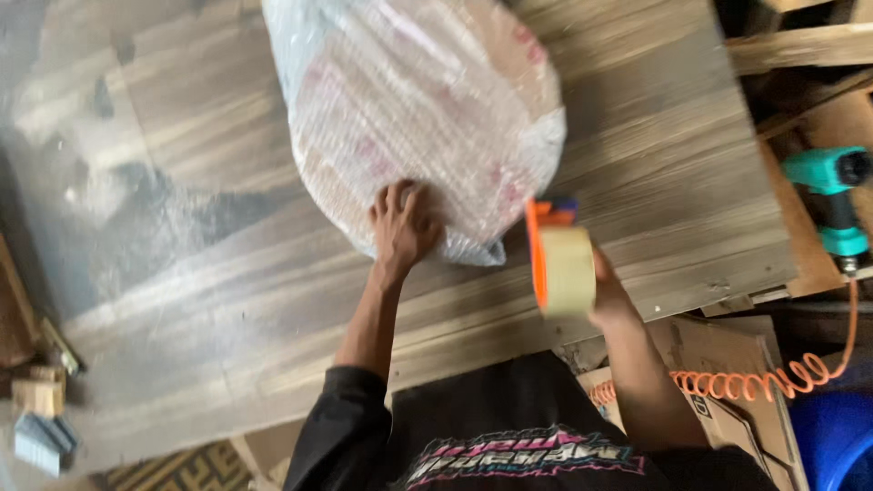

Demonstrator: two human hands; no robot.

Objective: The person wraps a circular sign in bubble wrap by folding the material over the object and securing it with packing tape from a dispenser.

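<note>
- Nearest the camera, the person's dark printed shirt (523, 445) filled the lower edge, just below the near edge of the grey-brown wood-grain tabletop (227, 273), the landmark for every item here.
- Off the tabletop's near right corner, flattened brown cardboard (727, 364) lay beneath a coiled orange air hose (755, 382).
- The right hand (607, 293) hovered over the tabletop's near edge, closed around an orange-framed tape dispenser carrying a roll of pale tan packing tape (564, 270); the fingers were mostly hidden behind the roll.
- The left hand (403, 225) lay farther in, near the tabletop's middle, fingers spread and pressed flat on the near end of the bundle; it gripped nothing.
- The large rounded bundle wrapped in clear bubble plastic, with pinkish and brown contents showing through (418, 109), rested on the tabletop from its middle to its far edge, just beside the tape roll.
- Beyond the tabletop's right edge, a teal pneumatic tool (832, 195) sat on a brown wooden board (800, 227), with the hose running up to it.
- Off the tabletop's near left corner lay small wooden blocks (38, 393) and grey staple strips (41, 441).
</note>
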